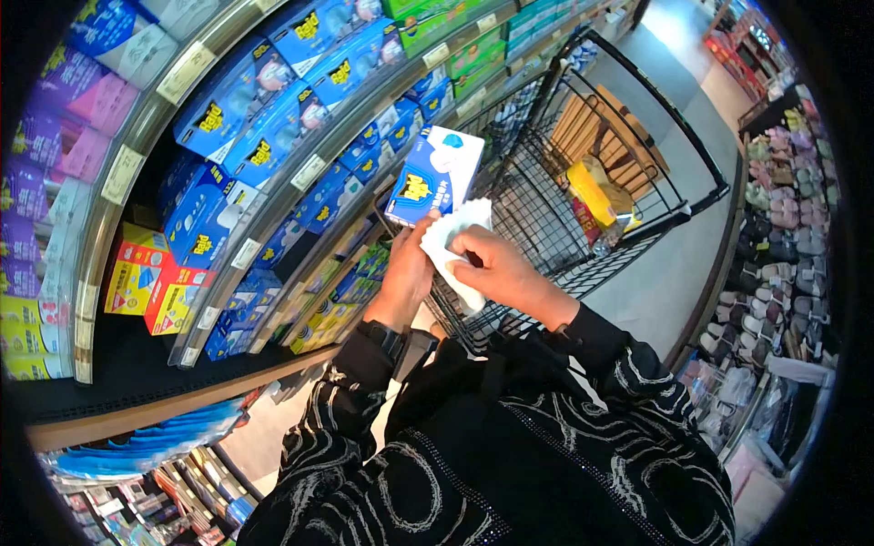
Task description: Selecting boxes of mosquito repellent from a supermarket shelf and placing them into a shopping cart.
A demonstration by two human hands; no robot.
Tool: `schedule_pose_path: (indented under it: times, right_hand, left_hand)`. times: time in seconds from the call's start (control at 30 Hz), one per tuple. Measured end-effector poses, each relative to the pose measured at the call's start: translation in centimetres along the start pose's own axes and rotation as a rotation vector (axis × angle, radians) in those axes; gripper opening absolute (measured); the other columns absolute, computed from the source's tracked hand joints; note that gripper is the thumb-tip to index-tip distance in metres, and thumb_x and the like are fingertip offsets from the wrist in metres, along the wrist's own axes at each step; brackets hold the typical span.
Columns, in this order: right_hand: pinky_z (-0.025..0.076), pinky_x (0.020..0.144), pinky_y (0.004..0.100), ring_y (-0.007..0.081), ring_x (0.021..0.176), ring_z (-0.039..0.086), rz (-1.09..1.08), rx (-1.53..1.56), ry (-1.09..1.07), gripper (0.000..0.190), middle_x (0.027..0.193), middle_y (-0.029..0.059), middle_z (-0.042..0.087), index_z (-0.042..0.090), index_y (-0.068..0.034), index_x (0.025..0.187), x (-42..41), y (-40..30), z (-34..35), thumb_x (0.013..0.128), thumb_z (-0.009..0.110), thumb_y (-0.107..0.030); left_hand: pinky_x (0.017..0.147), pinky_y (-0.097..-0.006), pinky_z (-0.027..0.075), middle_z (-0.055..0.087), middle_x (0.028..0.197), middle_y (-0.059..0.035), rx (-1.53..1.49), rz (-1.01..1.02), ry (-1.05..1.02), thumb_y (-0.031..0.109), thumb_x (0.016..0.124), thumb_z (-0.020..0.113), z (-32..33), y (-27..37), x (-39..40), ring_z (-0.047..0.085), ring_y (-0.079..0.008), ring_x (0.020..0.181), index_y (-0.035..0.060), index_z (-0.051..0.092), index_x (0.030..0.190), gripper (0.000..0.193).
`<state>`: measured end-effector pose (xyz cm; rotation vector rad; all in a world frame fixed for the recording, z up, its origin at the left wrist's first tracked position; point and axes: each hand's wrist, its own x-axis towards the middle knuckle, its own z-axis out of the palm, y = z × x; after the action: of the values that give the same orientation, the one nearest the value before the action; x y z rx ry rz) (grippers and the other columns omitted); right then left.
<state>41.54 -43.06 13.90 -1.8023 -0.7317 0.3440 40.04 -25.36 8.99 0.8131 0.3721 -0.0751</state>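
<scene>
A blue and white Raid cardboard box (437, 174) is in my left hand (404, 273), tilted in front of the shelves. My right hand (502, 266) grips a white cloth or paper wipe (464, 222), pinched between thumb and fingers. The wipe overlaps the lower right corner of the box, and part of it hangs below my fingers. My left fingers are partly hidden behind the box and the wipe. Just beyond both hands stands a black wire shopping cart (526, 205).
Shelves on the left hold stacked blue Raid boxes (239, 136) and yellow-red boxes (177, 290). A yellow package (590, 194) and a brown bag (614, 181) lie in the cart's far part. Slippers (771, 252) hang on a rack at the right, across the grey aisle floor (655, 293).
</scene>
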Motion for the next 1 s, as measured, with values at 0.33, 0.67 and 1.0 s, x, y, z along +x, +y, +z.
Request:
schedule_pose_path:
  times: [0.33,0.67,1.0]
  right_hand:
    - [0.045,0.062,0.0343,0.0188,0.067,0.054,0.379,-0.067,0.284,0.019,0.077,0.0115,0.059,0.058,-0.001,0.095,-6.3,4.9,-6.2,0.089,0.067,-0.017]
    - [0.047,0.066,0.0325,0.0135,0.069,0.051,0.283,-0.086,0.371,0.013,0.075,0.0065,0.053,0.058,-0.002,0.102,-8.0,7.2,-4.7,0.092,0.059,-0.009]
    - [0.045,0.067,0.0262,0.0079,0.073,0.05,0.241,0.004,0.222,0.016,0.081,0.0008,0.056,0.058,0.0,0.11,-5.8,8.0,-0.6,0.095,0.057,-0.005]
  left_hand:
    - [0.062,-0.0359,0.056,0.068,0.1,-0.0142,1.503,-0.113,-0.113,0.043,0.089,0.068,-5.0,-5.0,7.0,0.069,-0.0222,0.074,-0.009,0.051,0.125,0.065]
    - [0.099,-0.0447,0.048,0.054,0.135,-0.0261,1.875,0.114,-0.131,0.036,0.098,0.061,-1.0,-3.2,2.6,0.057,-0.0375,0.121,-0.0066,0.05,0.133,0.056]
    - [0.088,-0.0445,0.052,0.066,0.108,-0.0212,1.375,0.672,0.451,0.018,0.092,0.068,-16.2,7.8,-2.2,0.064,-0.0384,0.103,0.003,0.064,0.112,0.025]
